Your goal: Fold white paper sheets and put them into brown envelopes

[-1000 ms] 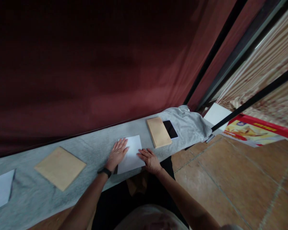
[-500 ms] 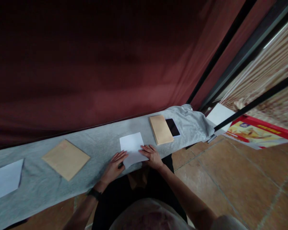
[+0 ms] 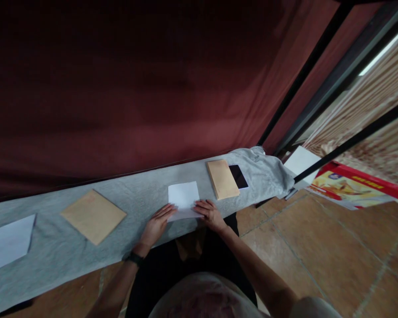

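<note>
A white sheet of paper [image 3: 184, 194] lies on the grey cloth in front of me, with a crease across it and a greyer near part between my hands. My left hand [image 3: 157, 223] holds the sheet at its left edge, fingers stretched side by side over the paper. At the right edge, my right hand [image 3: 211, 215] holds it too, its fingertips on top of the paper. Both thumbs are mostly hidden. Just beyond the right hand is a stack of brown envelopes [image 3: 223, 179], partly covering a dark-screened tablet or phone [image 3: 239, 176].
Grey cloth [image 3: 135, 190] covers the long narrow bench. On its left lie a single brown envelope [image 3: 93, 216] and another white sheet [image 3: 9, 243]. A dark red curtain [image 3: 135, 132] hangs behind. To the right are black poles and a red-yellow printed box [image 3: 354, 185] near the tiled floor.
The sheet's near part, curved and hanging towards me before, is now shorter and straighter along its near edge. My left hand has moved slightly up and forward; the right has barely moved.
</note>
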`<action>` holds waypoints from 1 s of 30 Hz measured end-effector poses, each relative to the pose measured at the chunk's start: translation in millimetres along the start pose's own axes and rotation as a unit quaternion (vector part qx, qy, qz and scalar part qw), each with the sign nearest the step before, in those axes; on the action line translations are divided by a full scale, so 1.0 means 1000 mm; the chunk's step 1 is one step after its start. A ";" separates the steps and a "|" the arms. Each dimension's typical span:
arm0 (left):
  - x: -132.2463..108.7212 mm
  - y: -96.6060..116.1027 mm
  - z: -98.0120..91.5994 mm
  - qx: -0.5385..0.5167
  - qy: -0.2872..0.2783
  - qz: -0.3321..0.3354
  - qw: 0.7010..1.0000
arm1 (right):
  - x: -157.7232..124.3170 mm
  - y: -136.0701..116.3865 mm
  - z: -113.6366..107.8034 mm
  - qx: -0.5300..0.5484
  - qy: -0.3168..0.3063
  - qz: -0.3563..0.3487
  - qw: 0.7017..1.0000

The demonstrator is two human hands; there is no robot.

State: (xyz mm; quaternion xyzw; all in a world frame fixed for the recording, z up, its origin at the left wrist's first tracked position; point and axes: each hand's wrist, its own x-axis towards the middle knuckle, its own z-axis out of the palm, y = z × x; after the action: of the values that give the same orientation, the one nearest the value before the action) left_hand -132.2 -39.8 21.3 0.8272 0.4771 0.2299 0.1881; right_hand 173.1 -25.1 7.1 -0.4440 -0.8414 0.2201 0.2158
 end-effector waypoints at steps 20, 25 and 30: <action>0.005 0.002 0.009 -0.127 0.103 -0.168 0.972 | 0.009 0.000 -0.007 0.003 0.052 0.041 0.998; 0.024 0.013 0.009 -0.226 0.145 -0.258 0.928 | 0.026 -0.003 -0.003 -0.023 0.052 0.119 0.991; 0.039 0.015 0.009 -0.284 0.154 -0.262 0.909 | 0.043 -0.002 -0.005 -0.028 0.056 0.159 0.985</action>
State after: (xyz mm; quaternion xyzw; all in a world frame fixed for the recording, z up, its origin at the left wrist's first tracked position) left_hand -99.9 -13.5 30.0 0.5383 0.6141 0.4231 0.3925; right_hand 152.9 10.7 19.2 -0.5894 -0.7525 0.2027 0.2127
